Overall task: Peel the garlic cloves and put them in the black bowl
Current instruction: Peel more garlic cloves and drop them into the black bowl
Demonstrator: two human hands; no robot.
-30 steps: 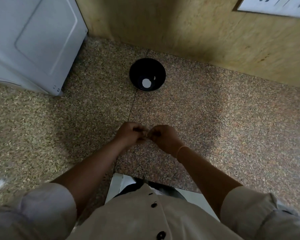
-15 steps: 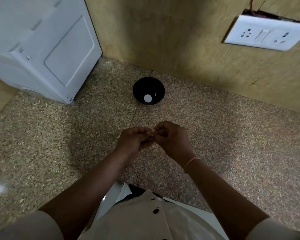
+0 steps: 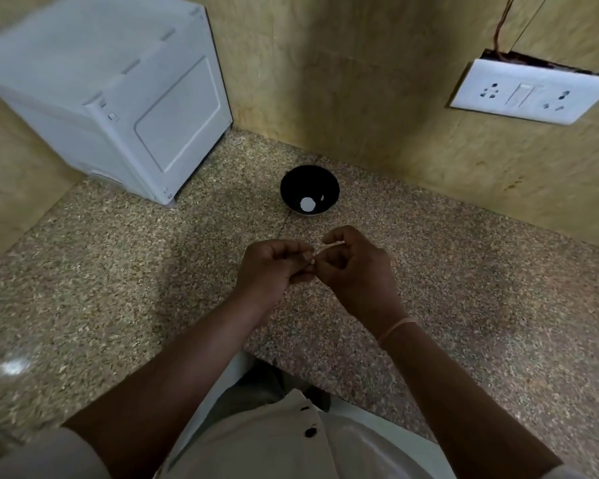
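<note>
Head view: pinching a half-hidden garlic clove [image 3: 311, 261] between left hand [image 3: 274, 267] and right hand [image 3: 357, 271], just short of the black bowl [image 3: 285, 188]. Could slip loose mid-peel onto the desk [image 3: 464, 271], missing that bowl.

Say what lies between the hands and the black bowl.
Nothing but bare speckled counter, with a thin seam, between the right hand, left hand and black bowl; head view.
</note>
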